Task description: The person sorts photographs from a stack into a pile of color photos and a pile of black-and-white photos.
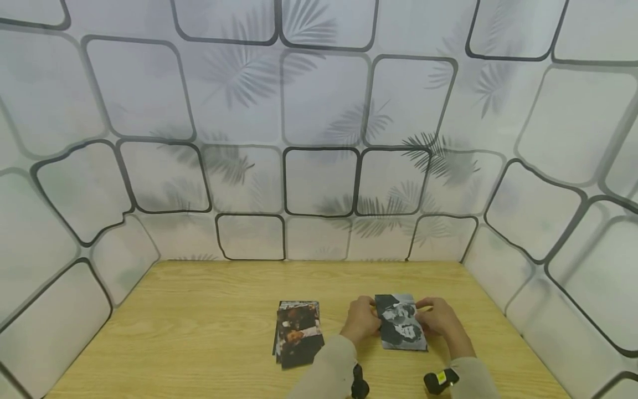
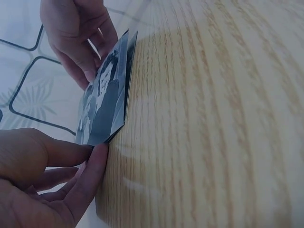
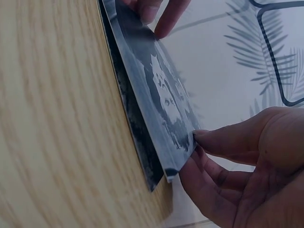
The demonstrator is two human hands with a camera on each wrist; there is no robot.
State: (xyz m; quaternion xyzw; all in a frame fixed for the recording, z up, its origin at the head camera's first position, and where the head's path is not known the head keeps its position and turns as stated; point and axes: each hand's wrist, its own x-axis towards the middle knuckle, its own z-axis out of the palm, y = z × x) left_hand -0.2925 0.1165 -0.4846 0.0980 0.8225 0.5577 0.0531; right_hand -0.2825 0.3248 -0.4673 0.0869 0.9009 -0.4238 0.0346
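A black-and-white photo print [image 1: 401, 324] is held between both hands at the right part of the table. My left hand [image 1: 361, 320] pinches its left edge, thumb on top, as the left wrist view shows close up. On the opposite edge, the thumb and fingers of my right hand [image 3: 247, 166] pinch the print [image 3: 164, 95]. Beneath it lies at least one darker print [image 3: 137, 133], with a narrow gap showing between them. A loose stack of photo prints [image 1: 299, 335] lies to the left, a colour picture uppermost and its edges uneven.
The wooden table [image 1: 199, 316] has light grain. White patterned curtains [image 1: 321, 183] with dark rounded outlines and leaf shapes enclose its back and sides. Each wrist wears a black strap, and a yellow label [image 1: 441, 377] shows on the right one.
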